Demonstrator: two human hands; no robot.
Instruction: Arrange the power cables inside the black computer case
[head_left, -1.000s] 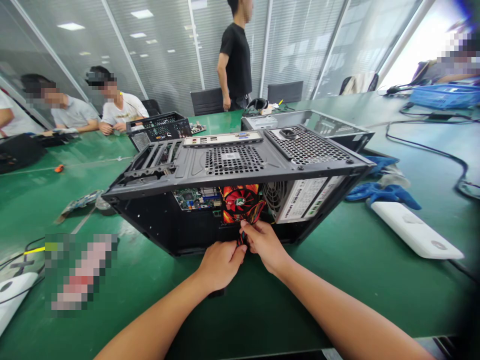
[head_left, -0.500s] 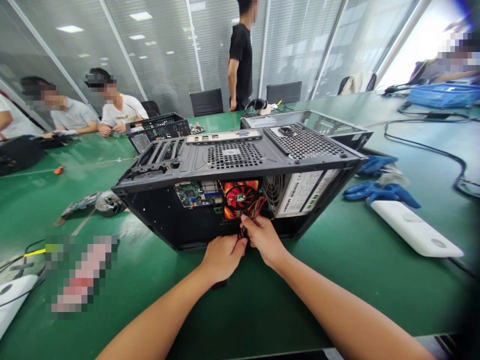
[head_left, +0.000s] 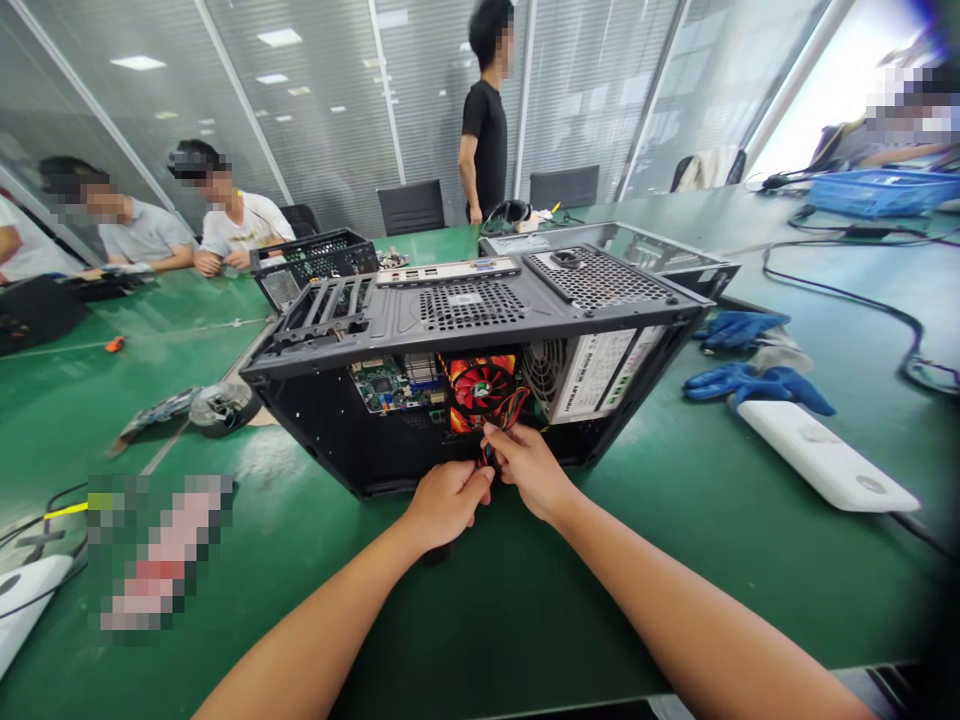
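An open computer case lies on the green table, its open side facing me. Inside it I see a motherboard, a red and black cooling fan and a power supply with a white label. A bundle of coloured cables runs from near the fan down to the case's near edge. There my left hand is closed around the cables. Close beside it, my right hand pinches the same bundle. The cable ends are hidden by my fingers.
Blue gloves and a white power bank-like block lie on the right. Tape rolls sit left of the case. Other cases stand behind it. Several people sit or stand around the table.
The case has shifted slightly in view, its right end a little nearer the middle. Both hands keep their closed hold on the cables, with only small finger movement.
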